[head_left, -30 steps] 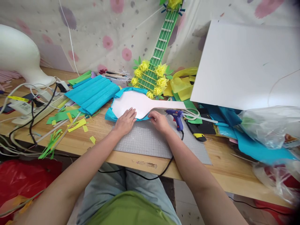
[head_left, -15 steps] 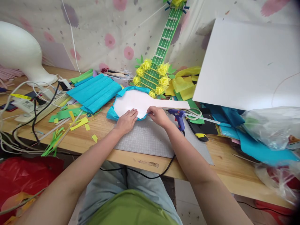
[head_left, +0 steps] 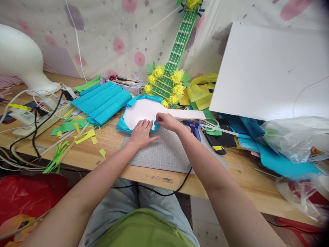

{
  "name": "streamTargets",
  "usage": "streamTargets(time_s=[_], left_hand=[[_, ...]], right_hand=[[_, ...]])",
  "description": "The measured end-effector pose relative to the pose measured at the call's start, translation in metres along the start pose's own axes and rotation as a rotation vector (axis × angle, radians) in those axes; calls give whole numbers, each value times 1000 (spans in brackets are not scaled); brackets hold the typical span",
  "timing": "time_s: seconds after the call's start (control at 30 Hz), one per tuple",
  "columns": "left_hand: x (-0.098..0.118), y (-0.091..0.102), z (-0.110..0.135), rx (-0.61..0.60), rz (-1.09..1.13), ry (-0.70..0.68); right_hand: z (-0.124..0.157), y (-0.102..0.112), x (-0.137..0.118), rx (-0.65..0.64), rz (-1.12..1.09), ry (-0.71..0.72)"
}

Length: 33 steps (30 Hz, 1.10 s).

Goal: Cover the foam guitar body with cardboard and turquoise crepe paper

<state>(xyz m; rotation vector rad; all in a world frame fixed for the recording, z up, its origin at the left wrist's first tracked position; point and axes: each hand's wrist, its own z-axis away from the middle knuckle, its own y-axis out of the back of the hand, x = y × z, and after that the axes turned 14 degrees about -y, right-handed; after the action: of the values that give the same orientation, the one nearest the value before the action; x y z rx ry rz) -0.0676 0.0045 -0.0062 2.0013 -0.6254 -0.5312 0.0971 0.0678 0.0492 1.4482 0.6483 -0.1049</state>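
Note:
A white guitar-shaped cutout (head_left: pixel 138 109) lies on the grey cutting mat (head_left: pixel 156 154), its neck pointing right. Blue crepe paper (head_left: pixel 122 125) is folded up over the edge of its rounded body. My left hand (head_left: pixel 141 133) rests flat on the near side of the body, fingers stretched and thumb out. Close by on the right, my right hand (head_left: pixel 167 121) pinches the blue paper at the near edge, where the body meets the neck. A blue glue gun (head_left: pixel 193 127) with a long clear stick lies just right of that hand.
A green paper guitar with yellow flowers (head_left: pixel 171 73) leans at the back. Left lie a folded blue crepe sheet (head_left: pixel 102 103), paper scraps, a power strip (head_left: pixel 38 123) and a white foam head (head_left: pixel 23 58). A white board (head_left: pixel 269 72), a utility knife (head_left: pixel 218 149) and plastic bags are right.
My right hand has shifted left along the near edge, drawing blue paper inward over the white body. My left thumb has spread out toward the right.

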Motion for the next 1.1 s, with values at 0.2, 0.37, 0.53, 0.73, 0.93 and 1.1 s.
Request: streamTargets(time_s=[0.2,0.37,0.53,0.73,0.93,1.1], left_hand=[[1,-2,-7,-24,-68,12],[-2,-2,-6,-19,-69,-1],[-2,-3,-8,-7,-74,-7],[-5,-8,-12,31,-103,5],[-11,-7,-14,42,-78,7],[-10,-5,-14,31,-71,31]], right_hand=[[3,-1,-1,-12,-97,-12],[1,-5,0,-2,-70,-4],[-2,-6,-1,10,-6,-11],[-3,-4,-7,5,109,-29],[-10,-4,-3,-39,88,-42],[-26,8,-4,-221,-50,-150]])
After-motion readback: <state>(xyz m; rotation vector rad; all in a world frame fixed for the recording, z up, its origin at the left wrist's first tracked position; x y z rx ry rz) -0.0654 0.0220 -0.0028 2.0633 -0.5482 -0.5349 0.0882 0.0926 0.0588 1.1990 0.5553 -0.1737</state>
